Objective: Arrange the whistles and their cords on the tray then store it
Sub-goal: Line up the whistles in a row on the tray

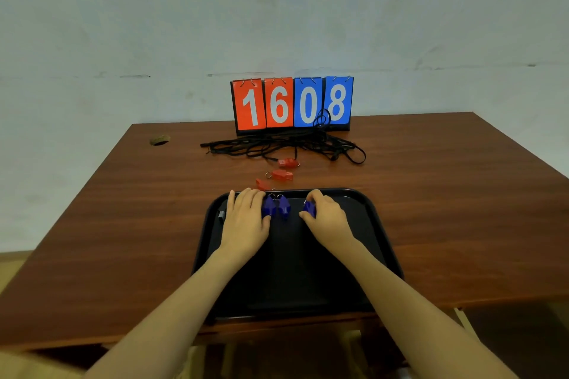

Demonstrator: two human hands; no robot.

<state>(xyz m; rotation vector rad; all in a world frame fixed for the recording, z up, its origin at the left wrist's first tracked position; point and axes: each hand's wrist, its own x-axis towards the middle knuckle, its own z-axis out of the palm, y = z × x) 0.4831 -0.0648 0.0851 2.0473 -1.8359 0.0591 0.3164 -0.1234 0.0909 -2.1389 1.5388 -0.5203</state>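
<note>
On the brown counter (pixel 431 194), my left hand (pixel 244 218) rests flat, released, beside two blue whistles (pixel 276 208) on the black tray (pixel 366 203); my right hand (pixel 326 215) pinches a third blue whistle (pixel 308 209). They look light, hard, slick plastic, best gripped by their sides. Red whistles (pixel 281 175) and limp cords (pixel 286 144) wait beyond.

A reddish-brown wooden tabletop (pixel 431 194) is set against a pale, scuffed wall (pixel 277 9), with tan floor (pixel 12 271) seen at the left.

Tray (pixel 366 243): black, at the table's (pixel 123 224) near edge
Left hand (pixel 244 218): flat beside two blue whistles (pixel 276 208)
Right hand (pixel 326 218): fingers curled on a third blue whistle (pixel 309 209)
Beyond tray: red whistles (pixel 281 175), black cords (pixel 286 144), scoreboard (pixel 292 103) reading 1608
</note>
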